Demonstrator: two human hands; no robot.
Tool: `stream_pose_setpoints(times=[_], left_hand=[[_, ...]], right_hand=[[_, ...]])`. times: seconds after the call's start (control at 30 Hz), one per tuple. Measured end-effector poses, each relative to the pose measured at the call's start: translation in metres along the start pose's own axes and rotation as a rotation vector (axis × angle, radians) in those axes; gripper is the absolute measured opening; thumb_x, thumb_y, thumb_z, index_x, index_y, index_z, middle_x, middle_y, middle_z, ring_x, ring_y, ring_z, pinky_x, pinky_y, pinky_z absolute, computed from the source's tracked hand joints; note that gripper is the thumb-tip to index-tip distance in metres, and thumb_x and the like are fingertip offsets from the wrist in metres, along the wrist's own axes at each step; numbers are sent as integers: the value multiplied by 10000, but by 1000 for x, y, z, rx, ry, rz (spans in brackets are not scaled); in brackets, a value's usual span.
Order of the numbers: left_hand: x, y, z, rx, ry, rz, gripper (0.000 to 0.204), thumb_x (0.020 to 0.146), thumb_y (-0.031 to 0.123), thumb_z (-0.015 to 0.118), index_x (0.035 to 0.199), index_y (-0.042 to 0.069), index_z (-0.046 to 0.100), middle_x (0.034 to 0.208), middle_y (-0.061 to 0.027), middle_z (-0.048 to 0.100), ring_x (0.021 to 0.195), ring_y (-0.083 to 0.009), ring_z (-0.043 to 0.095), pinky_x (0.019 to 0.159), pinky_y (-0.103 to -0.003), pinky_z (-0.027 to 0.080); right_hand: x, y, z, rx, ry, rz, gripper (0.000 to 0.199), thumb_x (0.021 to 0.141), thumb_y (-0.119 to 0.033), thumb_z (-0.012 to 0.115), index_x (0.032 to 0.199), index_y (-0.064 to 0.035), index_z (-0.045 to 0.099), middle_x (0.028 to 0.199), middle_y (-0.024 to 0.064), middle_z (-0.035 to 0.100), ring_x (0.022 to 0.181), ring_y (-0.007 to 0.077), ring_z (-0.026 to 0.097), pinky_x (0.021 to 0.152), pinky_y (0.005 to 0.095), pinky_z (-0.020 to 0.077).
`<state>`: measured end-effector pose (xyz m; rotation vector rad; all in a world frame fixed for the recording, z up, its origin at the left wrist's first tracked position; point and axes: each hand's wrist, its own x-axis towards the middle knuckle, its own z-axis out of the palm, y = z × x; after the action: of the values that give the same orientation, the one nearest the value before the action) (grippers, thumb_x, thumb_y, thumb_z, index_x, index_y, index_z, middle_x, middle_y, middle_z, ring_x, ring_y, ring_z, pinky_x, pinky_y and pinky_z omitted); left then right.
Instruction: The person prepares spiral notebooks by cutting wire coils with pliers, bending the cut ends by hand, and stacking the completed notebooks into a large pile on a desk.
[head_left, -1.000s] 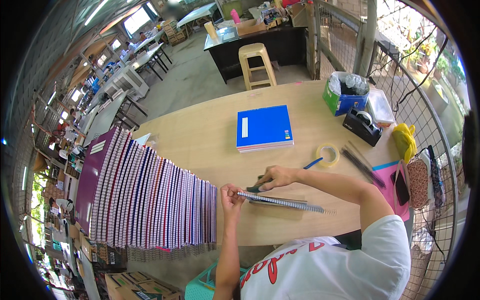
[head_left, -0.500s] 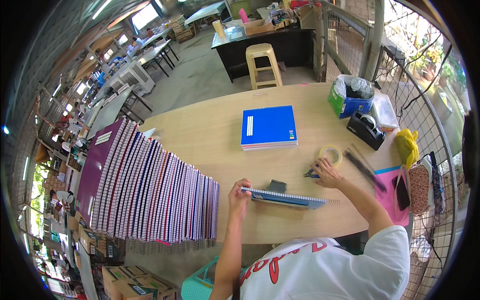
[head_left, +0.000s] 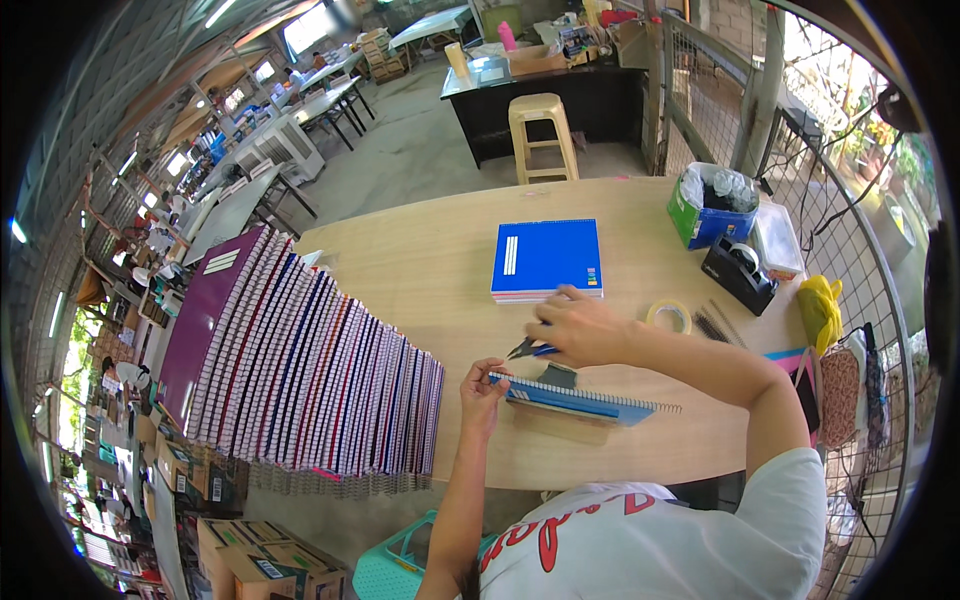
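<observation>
My left hand [head_left: 484, 384] pinches the left end of a blue spiral-bound notebook [head_left: 580, 400] lying on the wooden table [head_left: 420, 270]. My right hand [head_left: 580, 326] hovers just above that notebook, gripping a small pair of pliers with blue handles [head_left: 528, 348] whose jaws point left toward the wire binding. A small dark object [head_left: 560, 376] rests on the table by the notebook's far edge.
A long leaning row of spiral notebooks [head_left: 300, 370] fills the table's left. A stack of blue notebooks [head_left: 546, 260] lies beyond my hands. To the right: tape roll [head_left: 668, 316], black tape dispenser [head_left: 738, 272], blue-green bin [head_left: 712, 208], clear box [head_left: 776, 240], yellow cloth [head_left: 820, 306].
My right hand went to the right by the tape roll and has come back left over the notebook's left end, pliers in it. My left hand stays at the notebook's end.
</observation>
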<state>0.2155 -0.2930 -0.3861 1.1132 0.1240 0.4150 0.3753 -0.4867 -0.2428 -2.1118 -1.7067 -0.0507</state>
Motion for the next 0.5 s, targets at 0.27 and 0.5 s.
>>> stream_pose_setpoints(times=[0.27,0.5], left_hand=[[3,-2,1,20,36,-10,523,808,57,822,1246,31,538,1061,-60,665,939,-121,636,825,-243,508],[2,-3,0,39,73,33,618,777,22,836,1296,36,501,1007,-54,684,925,-104,636,828,-239,504]], right_hand=[[56,-28,5,-581,23,-537,72,780,-227,688,812,-163,695,946,3,594,1038,191,583,1044,491,373],[54,-46,-1,-593,-195,-486,112,788,-237,692,825,-135,714,900,2,629,992,225,609,954,462,443]])
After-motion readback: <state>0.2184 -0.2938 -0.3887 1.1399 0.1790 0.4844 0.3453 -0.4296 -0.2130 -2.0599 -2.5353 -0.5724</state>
